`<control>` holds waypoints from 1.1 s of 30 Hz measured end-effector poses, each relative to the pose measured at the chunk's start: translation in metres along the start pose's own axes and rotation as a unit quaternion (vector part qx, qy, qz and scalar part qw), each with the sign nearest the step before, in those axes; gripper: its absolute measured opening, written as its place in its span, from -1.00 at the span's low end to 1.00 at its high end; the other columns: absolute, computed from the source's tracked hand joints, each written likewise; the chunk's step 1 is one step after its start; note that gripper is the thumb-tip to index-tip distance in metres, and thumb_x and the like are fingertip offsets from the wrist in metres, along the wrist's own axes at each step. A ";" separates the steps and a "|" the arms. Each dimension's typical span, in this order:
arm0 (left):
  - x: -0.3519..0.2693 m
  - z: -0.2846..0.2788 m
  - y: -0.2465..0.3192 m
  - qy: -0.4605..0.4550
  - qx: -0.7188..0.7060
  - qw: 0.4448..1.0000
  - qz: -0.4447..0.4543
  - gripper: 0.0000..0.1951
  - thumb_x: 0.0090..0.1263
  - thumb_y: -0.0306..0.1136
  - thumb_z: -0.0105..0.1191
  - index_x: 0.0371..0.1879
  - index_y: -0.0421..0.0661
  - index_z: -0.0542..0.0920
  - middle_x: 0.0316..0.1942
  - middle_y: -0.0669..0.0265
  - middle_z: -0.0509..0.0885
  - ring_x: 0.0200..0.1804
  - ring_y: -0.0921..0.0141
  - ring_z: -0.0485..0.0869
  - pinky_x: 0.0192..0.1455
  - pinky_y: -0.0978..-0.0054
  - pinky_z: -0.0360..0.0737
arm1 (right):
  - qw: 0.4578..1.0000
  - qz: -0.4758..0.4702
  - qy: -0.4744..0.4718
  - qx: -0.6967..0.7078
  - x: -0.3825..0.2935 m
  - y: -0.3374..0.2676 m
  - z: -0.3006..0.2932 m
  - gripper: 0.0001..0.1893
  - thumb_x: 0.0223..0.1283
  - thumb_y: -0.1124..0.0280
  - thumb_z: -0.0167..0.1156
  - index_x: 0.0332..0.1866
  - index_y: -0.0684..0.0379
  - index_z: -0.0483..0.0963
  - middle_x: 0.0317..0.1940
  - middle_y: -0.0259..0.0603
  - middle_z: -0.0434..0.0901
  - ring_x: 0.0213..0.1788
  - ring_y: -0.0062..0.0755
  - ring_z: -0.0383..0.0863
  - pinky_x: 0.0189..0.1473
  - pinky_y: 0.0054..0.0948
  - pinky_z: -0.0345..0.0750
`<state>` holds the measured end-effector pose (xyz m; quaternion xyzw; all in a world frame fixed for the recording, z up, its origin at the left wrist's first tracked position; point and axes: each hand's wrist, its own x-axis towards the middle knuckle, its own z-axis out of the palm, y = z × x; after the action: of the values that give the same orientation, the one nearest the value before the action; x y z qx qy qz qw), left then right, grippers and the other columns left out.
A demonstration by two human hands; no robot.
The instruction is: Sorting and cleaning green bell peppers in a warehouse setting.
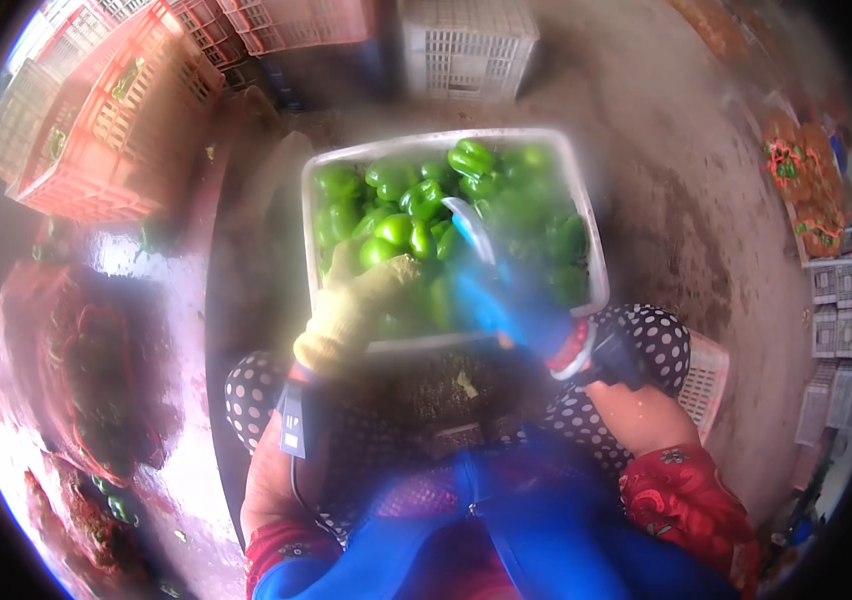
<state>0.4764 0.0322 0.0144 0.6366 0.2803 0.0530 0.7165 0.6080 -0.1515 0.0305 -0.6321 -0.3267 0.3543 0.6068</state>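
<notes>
A pale plastic crate (450, 137) full of green bell peppers (471, 157) stands in front of my knees. My left hand (358, 300), in a cream knitted glove, is at the crate's near left part, its fingers on a bright green bell pepper (393, 230). My right hand (493, 292), in a blue glove, is over the right middle of the crate and blurred. From it a curved, pale blade-like tool (474, 227) points up and left over the peppers. How the fingers close round it is partly hidden by the blur.
Red plastic crates (118, 127) stand at the upper left, and a whitish crate (471, 56) beyond the pepper crate. Large net sacks (95, 375) lie on the left. More net sacks (808, 180) and stacked crates (838, 300) line the far right. A pink crate (705, 379) is beside my right knee.
</notes>
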 end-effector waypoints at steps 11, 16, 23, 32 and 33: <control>-0.006 0.017 0.019 0.023 0.014 0.998 -0.059 -0.20 0.20 -0.21 0.43 0.37 -0.23 0.31 0.09 0.08 0.62 0.06 0.29 0.65 0.12 0.33 0.60 | 0.875 -0.108 0.037 -0.470 0.006 0.050 0.013 -0.24 0.26 0.47 0.13 0.53 0.42 0.02 -0.29 0.10 0.60 -0.30 -0.09 0.63 -0.22 -0.18 0.58; -0.005 0.033 0.015 0.101 0.172 0.969 0.143 -0.33 0.18 -0.39 0.40 0.27 -0.19 0.37 0.00 0.12 0.62 -0.13 0.34 0.67 -0.13 0.34 0.66 | 0.972 -0.039 0.051 -0.227 0.008 0.046 0.029 -0.27 0.28 0.49 0.10 0.54 0.38 0.04 -0.29 0.01 0.59 -0.32 -0.19 0.60 -0.23 -0.25 0.57; -0.014 0.016 0.024 0.086 -0.170 0.981 0.042 -0.36 0.15 -0.36 0.39 0.21 -0.20 0.40 -0.16 0.21 0.66 -0.23 0.40 0.66 -0.21 0.49 0.63 | 0.906 -0.128 0.096 -0.393 0.003 0.070 0.024 -0.31 0.35 0.33 0.12 0.57 0.13 0.12 -0.52 -0.26 0.55 -0.53 -0.39 0.52 -0.42 -0.34 0.51; -0.020 0.012 0.012 0.039 0.141 0.983 0.115 -0.31 0.17 -0.30 0.43 0.29 -0.07 0.39 -0.02 0.17 0.68 -0.01 0.31 0.68 0.08 0.31 0.62 | 0.984 0.038 -0.152 0.087 0.022 0.012 0.002 0.01 0.21 0.14 0.42 0.65 -0.02 -0.09 0.45 -0.19 0.32 -0.17 -0.64 0.53 -0.14 -0.59 0.57; -0.019 0.020 0.009 0.058 0.282 0.935 0.207 -0.29 0.18 -0.28 0.43 0.32 -0.03 0.38 0.02 0.15 0.67 0.02 0.30 0.68 0.10 0.28 0.61 | 0.989 0.002 -0.130 0.066 0.022 0.015 0.004 0.02 0.18 0.17 0.43 0.64 -0.02 -0.09 0.43 -0.19 0.34 -0.12 -0.62 0.54 -0.14 -0.59 0.58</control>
<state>0.4722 0.0077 0.0295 0.8523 0.1872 0.1557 0.4629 0.6165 -0.1318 0.0140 -0.5400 -0.3776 0.4549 0.5991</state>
